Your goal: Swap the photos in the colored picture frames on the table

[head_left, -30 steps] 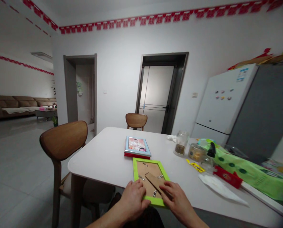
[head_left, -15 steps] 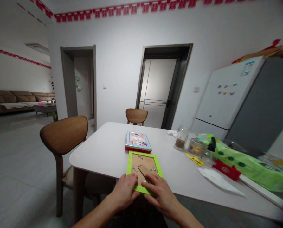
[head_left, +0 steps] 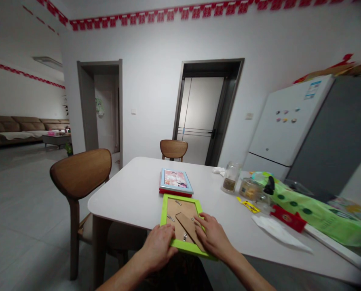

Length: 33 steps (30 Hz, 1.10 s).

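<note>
A lime-green picture frame (head_left: 165, 208) lies face down at the table's near edge, its brown backing board (head_left: 173, 204) upward. A slanted stand leg (head_left: 188, 229) crosses the backing, and small metal clips (head_left: 184, 237) sit along the sides. My left hand (head_left: 159, 244) is closed around the frame's lower left corner, thumb underneath. My right hand (head_left: 214, 236) is at the right side, its fingertips bent over the edge at the right-hand clip, which they partly cover. Just beyond lies a light blue picture frame (head_left: 176, 180) with a photo, on top of a red one (head_left: 174, 193).
On the white table's (head_left: 122, 194) right stand a glass jar (head_left: 231, 178), a tub (head_left: 249, 188), a yellow packet (head_left: 249, 205), a white tissue (head_left: 279, 230), a red item (head_left: 288, 218) and a green plastic package (head_left: 313, 210). Wooden chairs (head_left: 81, 173) stand left and behind.
My right hand has moved from the bottom clip and stand leg to the frame's right side. The bottom clip is now uncovered and points upward. My left hand stays at the corner.
</note>
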Each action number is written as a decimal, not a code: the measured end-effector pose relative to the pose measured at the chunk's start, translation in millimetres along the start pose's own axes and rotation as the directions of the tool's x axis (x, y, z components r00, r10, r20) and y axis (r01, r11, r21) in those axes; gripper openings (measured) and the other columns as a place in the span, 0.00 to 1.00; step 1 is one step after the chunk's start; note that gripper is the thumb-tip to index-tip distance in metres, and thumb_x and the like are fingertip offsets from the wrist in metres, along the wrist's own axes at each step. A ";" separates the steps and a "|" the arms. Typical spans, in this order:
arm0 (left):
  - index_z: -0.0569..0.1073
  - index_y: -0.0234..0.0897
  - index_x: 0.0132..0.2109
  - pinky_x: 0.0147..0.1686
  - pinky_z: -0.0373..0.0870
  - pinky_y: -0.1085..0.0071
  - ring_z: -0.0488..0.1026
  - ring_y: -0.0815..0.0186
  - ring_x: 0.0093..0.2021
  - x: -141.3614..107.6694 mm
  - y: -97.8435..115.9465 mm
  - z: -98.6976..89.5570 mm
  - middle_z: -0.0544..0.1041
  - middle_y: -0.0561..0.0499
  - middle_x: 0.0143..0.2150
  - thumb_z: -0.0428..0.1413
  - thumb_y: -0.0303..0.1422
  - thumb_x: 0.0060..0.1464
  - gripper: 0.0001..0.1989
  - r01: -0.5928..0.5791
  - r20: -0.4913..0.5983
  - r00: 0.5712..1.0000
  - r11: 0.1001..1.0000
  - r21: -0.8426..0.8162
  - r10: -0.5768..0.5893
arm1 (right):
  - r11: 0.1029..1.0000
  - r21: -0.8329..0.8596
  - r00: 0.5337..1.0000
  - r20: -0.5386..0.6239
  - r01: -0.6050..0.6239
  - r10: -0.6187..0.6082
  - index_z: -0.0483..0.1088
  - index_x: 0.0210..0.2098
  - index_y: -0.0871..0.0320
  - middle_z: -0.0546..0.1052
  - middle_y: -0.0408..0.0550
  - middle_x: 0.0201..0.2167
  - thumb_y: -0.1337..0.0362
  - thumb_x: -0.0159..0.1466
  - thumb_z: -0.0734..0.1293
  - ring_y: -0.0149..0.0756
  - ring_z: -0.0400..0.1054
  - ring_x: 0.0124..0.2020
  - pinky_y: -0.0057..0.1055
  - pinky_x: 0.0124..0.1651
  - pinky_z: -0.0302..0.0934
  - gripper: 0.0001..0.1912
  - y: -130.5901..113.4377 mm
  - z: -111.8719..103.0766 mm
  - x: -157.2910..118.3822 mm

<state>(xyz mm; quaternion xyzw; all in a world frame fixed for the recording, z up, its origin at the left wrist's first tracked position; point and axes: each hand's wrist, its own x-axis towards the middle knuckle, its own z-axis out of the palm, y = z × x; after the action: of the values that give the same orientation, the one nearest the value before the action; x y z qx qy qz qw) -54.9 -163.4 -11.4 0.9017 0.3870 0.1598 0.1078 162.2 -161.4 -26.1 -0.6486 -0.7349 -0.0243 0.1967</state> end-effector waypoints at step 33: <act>0.63 0.40 0.40 0.47 0.57 0.69 0.63 0.63 0.45 -3.3 0.0 -1.3 0.68 0.52 0.45 0.53 0.34 0.46 0.12 0.016 0.025 1.000 1.000 0.002 -0.016 | 0.971 0.027 0.966 0.106 0.236 -0.237 0.68 0.32 0.54 0.67 0.46 0.36 0.66 0.56 0.56 0.36 0.57 0.40 0.30 0.40 0.49 0.10 -61.2 16.6 31.0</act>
<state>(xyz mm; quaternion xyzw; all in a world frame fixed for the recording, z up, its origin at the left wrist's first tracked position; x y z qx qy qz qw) -57.5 -165.8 -10.9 0.9006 0.3929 0.1474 0.1130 96.5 -136.9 -18.1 -0.5553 -0.8167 -0.0070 0.1567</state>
